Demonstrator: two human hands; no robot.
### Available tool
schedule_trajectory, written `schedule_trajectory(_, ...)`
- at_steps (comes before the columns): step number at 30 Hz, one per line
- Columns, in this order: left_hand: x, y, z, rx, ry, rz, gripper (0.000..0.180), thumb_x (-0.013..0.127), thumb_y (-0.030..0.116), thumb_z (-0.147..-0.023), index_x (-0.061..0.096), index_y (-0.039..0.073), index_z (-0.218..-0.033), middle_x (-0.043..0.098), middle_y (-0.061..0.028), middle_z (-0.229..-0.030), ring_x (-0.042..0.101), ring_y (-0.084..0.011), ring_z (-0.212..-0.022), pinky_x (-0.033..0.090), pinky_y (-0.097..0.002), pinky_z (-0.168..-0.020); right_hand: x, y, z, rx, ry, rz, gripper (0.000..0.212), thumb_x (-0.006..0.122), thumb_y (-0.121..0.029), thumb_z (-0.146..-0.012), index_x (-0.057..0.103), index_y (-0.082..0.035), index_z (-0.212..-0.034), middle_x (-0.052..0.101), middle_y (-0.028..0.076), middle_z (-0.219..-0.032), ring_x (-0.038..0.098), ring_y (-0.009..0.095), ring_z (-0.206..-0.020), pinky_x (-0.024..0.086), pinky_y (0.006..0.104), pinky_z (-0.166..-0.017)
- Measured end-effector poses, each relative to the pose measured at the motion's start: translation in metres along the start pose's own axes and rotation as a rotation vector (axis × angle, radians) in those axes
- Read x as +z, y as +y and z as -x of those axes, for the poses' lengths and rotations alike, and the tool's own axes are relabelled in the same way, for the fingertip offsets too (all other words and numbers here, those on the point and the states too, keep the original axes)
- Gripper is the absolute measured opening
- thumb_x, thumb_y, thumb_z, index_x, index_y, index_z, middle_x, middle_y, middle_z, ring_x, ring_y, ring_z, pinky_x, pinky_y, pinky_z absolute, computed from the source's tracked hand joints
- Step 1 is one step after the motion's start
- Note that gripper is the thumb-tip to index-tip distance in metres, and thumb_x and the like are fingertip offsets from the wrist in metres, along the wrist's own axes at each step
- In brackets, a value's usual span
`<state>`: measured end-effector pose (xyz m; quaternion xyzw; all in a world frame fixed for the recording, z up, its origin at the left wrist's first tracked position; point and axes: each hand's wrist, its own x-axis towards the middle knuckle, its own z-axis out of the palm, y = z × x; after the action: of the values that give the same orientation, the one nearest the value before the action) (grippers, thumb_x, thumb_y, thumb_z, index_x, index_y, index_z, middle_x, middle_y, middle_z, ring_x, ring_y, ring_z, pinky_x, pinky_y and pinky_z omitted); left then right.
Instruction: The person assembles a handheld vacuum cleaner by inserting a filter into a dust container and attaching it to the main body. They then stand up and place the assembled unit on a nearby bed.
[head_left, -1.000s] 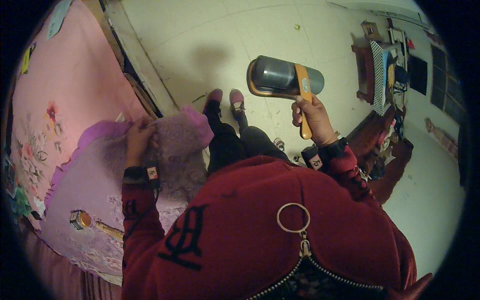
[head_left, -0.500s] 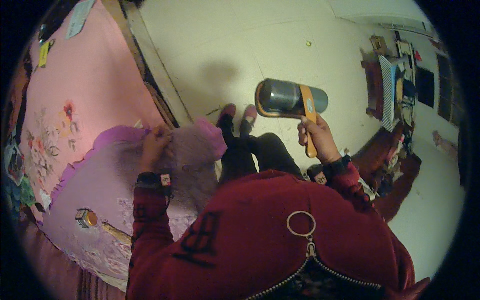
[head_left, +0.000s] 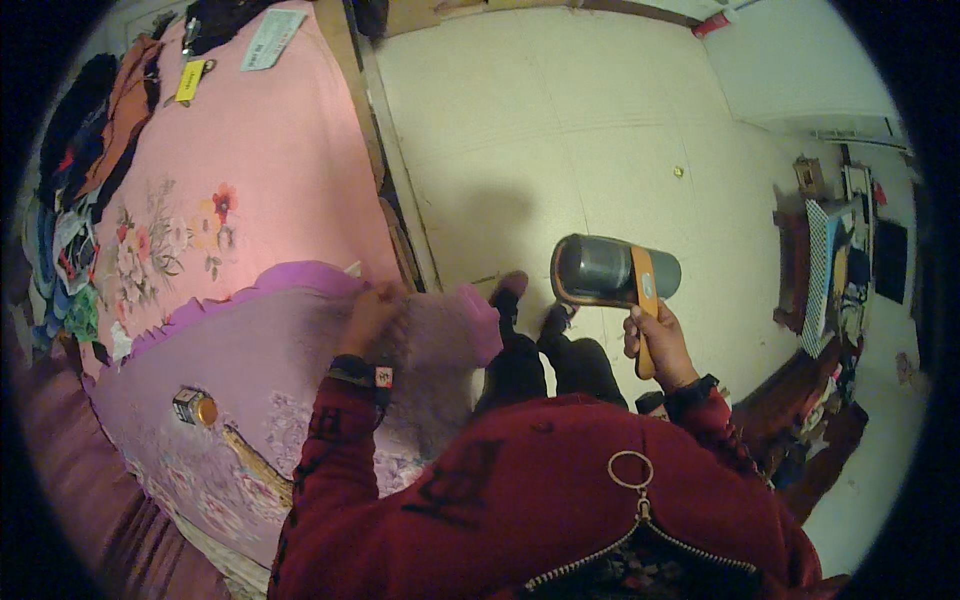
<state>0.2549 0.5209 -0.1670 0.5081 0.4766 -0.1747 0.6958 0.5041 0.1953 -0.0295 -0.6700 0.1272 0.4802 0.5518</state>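
My right hand (head_left: 662, 345) is closed round the orange handle of a lint brush (head_left: 615, 270), held up over the floor. The brush has a rounded dark grey body with an orange band across it. On the left, my left hand (head_left: 376, 312) lies at the upper edge of a purple ruffled cover (head_left: 240, 345), its fingers curled on the cloth. Exactly how the fingertips grip is blurred. Part of the cover hangs over the bed's side near my legs. A small jar with an orange lid (head_left: 195, 408) rests on the cover, beside a patterned yellowish strip (head_left: 255, 460).
A pink flowered sheet (head_left: 290, 170) covers the bed, with a pale card (head_left: 272, 40) and a yellow tag (head_left: 188, 82) on it. Clothes (head_left: 95, 140) pile along its far left. Dark red furniture (head_left: 795, 270) stands at the right. A small yellowish object (head_left: 679, 172) lies on the floor.
The whole view has shifted, so the bed, floor and hands appear farther right and lower. My feet stand differently. Both hands keep their places, the brush in the right and the left on the cover.
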Motion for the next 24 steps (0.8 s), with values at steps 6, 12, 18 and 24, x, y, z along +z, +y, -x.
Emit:
schedule_trajectory(6, -0.003, -0.003, -0.002, 0.037, -0.039, 0.075, 0.016, 0.062, 0.005, -0.078, 0.054, 0.002, -0.091, 0.057, -0.0077, -0.074, 0.058, -0.0175, -0.056, 0.051, -0.03, -0.045, -0.007, 0.003, -0.002, -0.007, -0.065, -0.033, 0.019, 0.052, -0.016, -0.09, 0.045, -0.008, -0.106, 0.049, 0.002, -0.068, 0.047, 0.011, -0.05, 0.041, 0.0247, -0.046)
schedule_trajectory(12, 0.014, -0.013, -0.02, 0.359, 0.21, -0.248, 0.014, 0.06, 0.002, -0.075, 0.055, 0.001, -0.089, 0.058, -0.0074, -0.077, 0.06, -0.0174, -0.064, 0.053, -0.0307, -0.053, -0.018, 0.011, -0.004, -0.042, -0.061, -0.041, 0.02, 0.052, -0.015, -0.089, 0.045, -0.008, -0.107, 0.049, 0.002, -0.068, 0.047, 0.011, -0.049, 0.041, 0.0245, -0.045)
schedule_trajectory(18, 0.049, -0.016, -0.031, 0.674, 0.049, -0.562, 0.02, 0.059, 0.005, -0.076, 0.057, 0.0, -0.096, 0.061, -0.0076, -0.082, 0.06, -0.0176, -0.07, 0.052, -0.0303, -0.064, -0.028, 0.019, -0.018, 0.013, -0.038, -0.075, 0.019, 0.053, -0.014, -0.088, 0.046, -0.009, -0.105, 0.049, 0.002, -0.068, 0.048, 0.011, -0.049, 0.042, 0.0252, -0.045)
schedule_trajectory(24, 0.09, 0.007, -0.013, 0.514, 0.145, -0.193, 0.018, 0.06, 0.009, -0.076, 0.058, 0.003, -0.093, 0.061, -0.0074, -0.077, 0.059, -0.0171, -0.069, 0.048, -0.0272, -0.06, -0.038, 0.021, -0.022, 0.003, -0.128, -0.062, 0.016, 0.054, -0.014, -0.088, 0.045, -0.01, -0.1, 0.049, 0.002, -0.067, 0.048, 0.011, -0.05, 0.041, 0.0256, -0.044)
